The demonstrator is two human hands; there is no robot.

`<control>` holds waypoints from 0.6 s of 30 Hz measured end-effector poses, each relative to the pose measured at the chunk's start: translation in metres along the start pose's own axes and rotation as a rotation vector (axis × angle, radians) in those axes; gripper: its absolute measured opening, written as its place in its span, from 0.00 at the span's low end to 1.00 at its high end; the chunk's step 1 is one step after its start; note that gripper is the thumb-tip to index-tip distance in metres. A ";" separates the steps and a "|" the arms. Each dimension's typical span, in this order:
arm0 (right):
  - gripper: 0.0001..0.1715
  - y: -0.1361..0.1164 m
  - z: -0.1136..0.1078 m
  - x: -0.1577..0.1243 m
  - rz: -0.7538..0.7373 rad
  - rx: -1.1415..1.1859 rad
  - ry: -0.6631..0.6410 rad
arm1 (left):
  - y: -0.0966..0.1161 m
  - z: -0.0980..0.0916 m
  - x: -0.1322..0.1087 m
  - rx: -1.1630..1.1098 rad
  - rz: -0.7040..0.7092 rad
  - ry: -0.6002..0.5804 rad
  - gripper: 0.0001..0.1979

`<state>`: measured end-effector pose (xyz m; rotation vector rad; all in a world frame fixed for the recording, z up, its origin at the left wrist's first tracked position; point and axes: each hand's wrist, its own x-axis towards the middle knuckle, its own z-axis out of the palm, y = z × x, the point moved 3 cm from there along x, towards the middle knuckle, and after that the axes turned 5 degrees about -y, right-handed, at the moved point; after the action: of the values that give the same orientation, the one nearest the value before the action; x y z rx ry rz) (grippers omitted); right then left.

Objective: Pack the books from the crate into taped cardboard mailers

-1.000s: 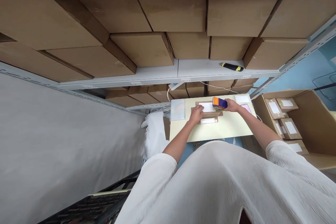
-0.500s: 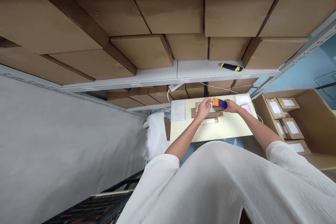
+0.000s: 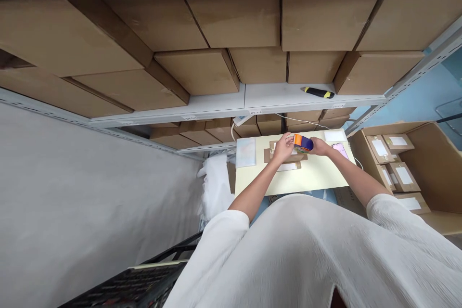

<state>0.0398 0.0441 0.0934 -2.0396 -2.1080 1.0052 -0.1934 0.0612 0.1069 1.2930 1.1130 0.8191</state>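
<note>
My right hand [image 3: 319, 146] grips an orange and dark blue tape dispenser [image 3: 306, 143] above the cream tabletop [image 3: 281, 184]. Just left of its orange end is my left hand [image 3: 284, 147], fingers curled in a pinch; what they hold, if anything, is too small to make out. Under both hands lies a small cardboard box [image 3: 268, 155] with brown flaps spread, partly covered by my left hand. A white label [image 3: 288, 167] shows on the near side of it.
A phone [image 3: 340, 149] and a white stack [image 3: 334, 135] lie at the table's right, a clear plastic packet [image 3: 246, 152] at its left. A large carton [image 3: 433, 173] holds labelled boxes. Overhead, a shelf [image 3: 216, 104] carries cartons and a utility knife [image 3: 318, 92].
Both hands stay close together at the tape dispenser. My left hand has shifted slightly right, and the whole view has drifted a little.
</note>
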 end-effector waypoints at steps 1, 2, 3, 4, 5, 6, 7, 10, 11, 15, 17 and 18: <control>0.30 0.000 0.000 0.000 0.003 0.002 -0.002 | 0.000 0.000 0.001 0.002 0.002 0.002 0.28; 0.30 -0.001 0.000 -0.001 0.002 0.000 -0.003 | 0.001 0.000 0.001 0.005 0.000 0.008 0.28; 0.30 -0.001 0.000 0.000 -0.001 -0.007 -0.001 | 0.001 -0.001 0.002 0.010 -0.005 0.015 0.28; 0.30 -0.001 0.000 0.000 -0.005 -0.015 0.002 | 0.000 -0.001 0.002 0.017 -0.013 0.022 0.28; 0.30 -0.002 0.001 0.000 -0.010 -0.024 0.004 | 0.000 -0.002 0.002 0.026 -0.021 0.028 0.28; 0.30 -0.002 0.001 0.001 -0.013 -0.031 0.007 | 0.000 -0.002 0.003 0.033 -0.027 0.033 0.28; 0.30 -0.003 0.002 0.001 -0.013 -0.035 0.009 | -0.001 -0.003 0.003 0.039 -0.029 0.038 0.28; 0.31 -0.005 0.004 0.002 -0.010 -0.042 0.016 | -0.002 -0.004 0.004 0.057 -0.022 0.054 0.30; 0.31 -0.006 0.004 0.003 -0.011 -0.047 0.018 | -0.003 -0.005 0.004 0.063 -0.020 0.057 0.31; 0.31 -0.007 0.005 0.004 -0.019 -0.072 0.021 | -0.006 -0.007 0.005 0.075 -0.020 0.053 0.33; 0.29 -0.005 0.007 0.005 -0.021 -0.077 0.025 | -0.008 -0.007 0.005 0.082 -0.025 0.049 0.32; 0.29 -0.003 0.008 0.006 -0.024 -0.077 0.026 | -0.008 -0.007 0.005 0.084 -0.028 0.049 0.32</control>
<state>0.0328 0.0462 0.0867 -2.0444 -2.1859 0.9021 -0.1991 0.0673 0.0985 1.3299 1.2125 0.7937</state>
